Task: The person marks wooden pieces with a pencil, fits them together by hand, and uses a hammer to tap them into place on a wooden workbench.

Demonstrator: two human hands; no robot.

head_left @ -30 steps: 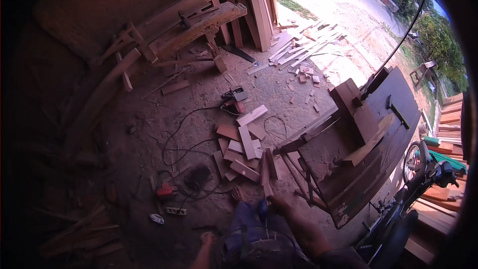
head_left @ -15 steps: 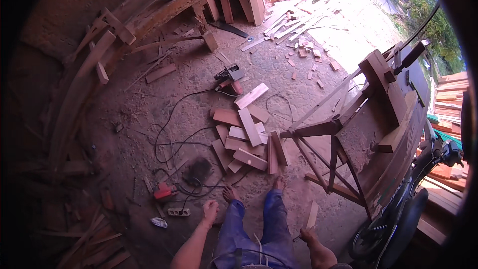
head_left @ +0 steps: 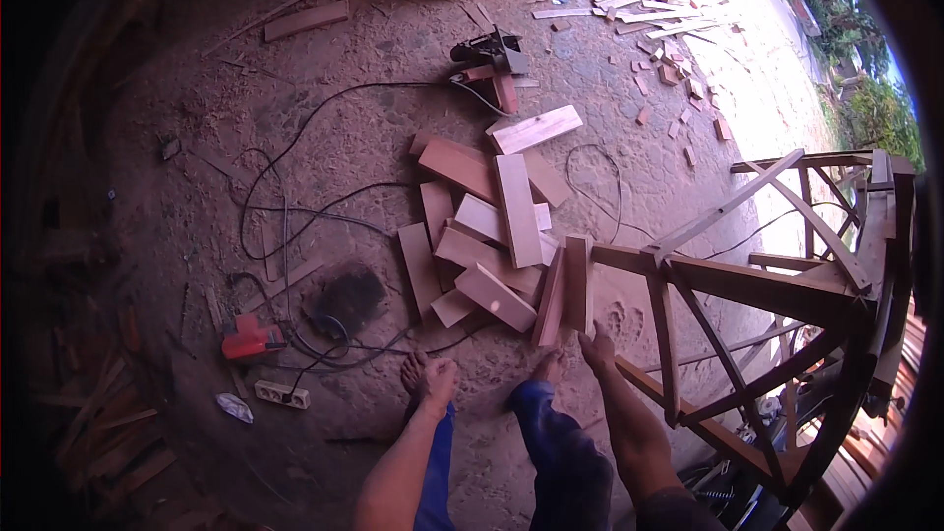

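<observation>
Just in front of my feet lies a loose pile of short wooden boards [head_left: 467,177], some pale and some reddish. My right hand [head_left: 598,352] is at the pile's right edge, its fingers closed on the near end of a short wooden board [head_left: 580,280]. A narrow reddish board [head_left: 553,295] leans right beside that one. My left hand [head_left: 440,381] hovers over my left foot with its fingers curled in, and nothing shows in it.
A power tool [head_left: 497,54] stands beyond the pile, its black cable looping left. A red tool [head_left: 253,336] and a white socket strip [head_left: 283,394] lie at left. To my right rises a wooden frame with crossed braces [head_left: 747,285]. Offcuts [head_left: 678,69] litter the far floor.
The view has tilted down toward the pile. My right hand, with a board in it, has moved from beside my right leg forward to the pile's edge. My left hand has moved forward, still closed.
</observation>
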